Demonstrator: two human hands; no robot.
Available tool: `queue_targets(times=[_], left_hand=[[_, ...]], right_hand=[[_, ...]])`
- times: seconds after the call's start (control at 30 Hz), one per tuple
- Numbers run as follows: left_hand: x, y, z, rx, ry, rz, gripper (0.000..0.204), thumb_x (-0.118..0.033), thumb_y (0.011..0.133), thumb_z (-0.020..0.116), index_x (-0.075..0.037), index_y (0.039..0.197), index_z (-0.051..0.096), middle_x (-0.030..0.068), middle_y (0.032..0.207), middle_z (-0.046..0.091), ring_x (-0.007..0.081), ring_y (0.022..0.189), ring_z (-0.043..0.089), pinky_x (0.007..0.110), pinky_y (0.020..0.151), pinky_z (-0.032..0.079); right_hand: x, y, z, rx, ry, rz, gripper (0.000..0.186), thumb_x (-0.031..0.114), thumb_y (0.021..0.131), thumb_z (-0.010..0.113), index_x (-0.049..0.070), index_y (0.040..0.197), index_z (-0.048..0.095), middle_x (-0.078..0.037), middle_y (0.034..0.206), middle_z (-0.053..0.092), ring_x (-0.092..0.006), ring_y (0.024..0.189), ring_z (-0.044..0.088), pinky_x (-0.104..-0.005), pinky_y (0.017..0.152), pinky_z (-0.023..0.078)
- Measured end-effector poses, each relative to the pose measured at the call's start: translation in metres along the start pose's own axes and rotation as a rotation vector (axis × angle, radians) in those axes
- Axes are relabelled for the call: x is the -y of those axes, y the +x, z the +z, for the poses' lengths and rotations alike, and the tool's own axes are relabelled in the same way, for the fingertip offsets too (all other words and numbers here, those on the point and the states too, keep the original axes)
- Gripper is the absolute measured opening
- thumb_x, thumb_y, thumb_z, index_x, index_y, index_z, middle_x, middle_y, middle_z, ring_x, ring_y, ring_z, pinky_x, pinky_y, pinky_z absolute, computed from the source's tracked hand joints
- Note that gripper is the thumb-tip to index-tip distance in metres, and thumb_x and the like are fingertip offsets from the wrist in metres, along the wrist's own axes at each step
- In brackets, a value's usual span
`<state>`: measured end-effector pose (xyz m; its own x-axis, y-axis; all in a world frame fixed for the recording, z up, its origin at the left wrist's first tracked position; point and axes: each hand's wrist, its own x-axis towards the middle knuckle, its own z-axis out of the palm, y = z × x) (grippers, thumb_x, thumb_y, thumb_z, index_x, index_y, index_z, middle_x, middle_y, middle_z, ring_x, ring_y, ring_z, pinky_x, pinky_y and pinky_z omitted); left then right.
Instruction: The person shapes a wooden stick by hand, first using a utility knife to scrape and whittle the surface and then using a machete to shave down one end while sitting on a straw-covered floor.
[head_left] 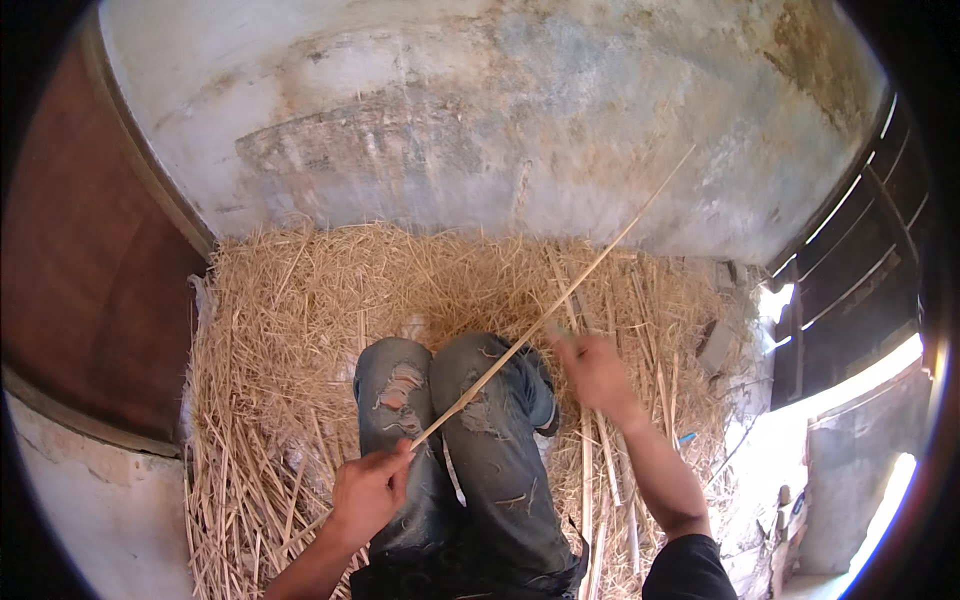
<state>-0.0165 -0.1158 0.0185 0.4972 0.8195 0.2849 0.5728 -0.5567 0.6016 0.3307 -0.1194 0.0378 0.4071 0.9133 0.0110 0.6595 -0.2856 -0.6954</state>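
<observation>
The left hand (pixel 368 490) is clamping the lower end of a long pale strip (pixel 508 358), thumb and fingers closing together on it just above the left thigh. From that grip the strip's long axis is running diagonally forward and to the person's right, passing over the right knee of the torn jeans (pixel 500 500), while the thin far tip is showing against the stained wall (pixel 400 80), beyond the far edge of the straw-like litter (pixel 310 290).

The right hand (pixel 592 372) is curling just to the right of the strip's middle stretch, past the right knee. So the left hand is owning the near end, and the right is being the closer one to the middle and the free tip. Blur is hiding the right fingertips; something greenish (pixel 555 329) is appearing there, but whether these fingers are gripping it or touching the strip, I cannot tell.

Loose lengths (pixel 602 470) are lying toward the litter's right edge, and a small blue item (pixel 687 438) is resting near that edge.
</observation>
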Motion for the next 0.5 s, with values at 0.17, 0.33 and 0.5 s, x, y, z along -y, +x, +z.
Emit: queue_targets(times=[0.17, 0.33, 0.5], left_hand=[[0.001, -0.001, -0.003, 0.007, 0.069, 0.037, 0.019, -0.008, 0.088, 0.069, -0.009, 0.107, 0.073, 0.0125, 0.067, 0.061, 0.033, 0.053, 0.061, 0.043, 0.048, 0.047], [0.007, -0.006, -0.01, 0.053, 0.107, 0.044, 0.023, -0.009, 0.088, 0.069, -0.01, 0.11, 0.072, 0.0125, 0.066, 0.061, 0.0331, 0.051, 0.06, 0.043, 0.047, 0.047], [-0.004, 0.005, -0.004, 0.068, 0.125, 0.092, 0.021, -0.004, 0.086, 0.069, -0.006, 0.107, 0.072, 0.0145, 0.068, 0.063, 0.0321, 0.055, 0.062, 0.041, 0.049, 0.047]], right_hand=[[0.031, -0.021, 0.032, 0.161, -0.158, -0.155, 0.054, 0.048, 0.098, 0.056, -0.001, 0.08, 0.068, -0.027, 0.071, 0.065, -0.047, 0.078, 0.066, -0.0534, 0.073, 0.052], [-0.035, 0.058, 0.021, -0.15, -0.082, 0.158, 0.061, 0.049, 0.099, 0.054, -0.006, 0.075, 0.066, -0.029, 0.064, 0.06, -0.0428, 0.059, 0.06, -0.0513, 0.064, 0.048], [-0.195, 0.112, -0.06, -0.539, -0.015, 0.247, 0.075, 0.06, 0.1, 0.046, -0.003, 0.061, 0.05, -0.008, 0.049, 0.035, -0.0197, 0.048, 0.039, -0.0445, 0.053, 0.038]])
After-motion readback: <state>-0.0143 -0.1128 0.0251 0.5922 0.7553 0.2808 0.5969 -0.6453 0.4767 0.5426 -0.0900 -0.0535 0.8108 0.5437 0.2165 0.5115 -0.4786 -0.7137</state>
